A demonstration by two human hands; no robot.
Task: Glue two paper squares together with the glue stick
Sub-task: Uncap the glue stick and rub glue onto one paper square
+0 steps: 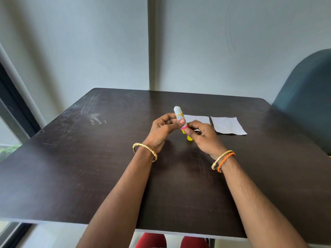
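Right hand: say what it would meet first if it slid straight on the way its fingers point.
The right hand already grips the glue stick; going on leftward, it would probably meet the left hand first.

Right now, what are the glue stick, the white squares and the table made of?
The glue stick looks like smooth plastic, glossy, with a printed label. The white squares look like thin matte paper, lying flat with slight creases. The table seems dark wood or laminate, showing grain and scuffs.

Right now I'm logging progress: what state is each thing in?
Glue stick: uncapped, white glue exposed, held tilted in both hands.
Cap: off, on the table.
Paper squares: flat, apart, side by side.
Left hand: pinching the barrel.
Right hand: gripping the base.
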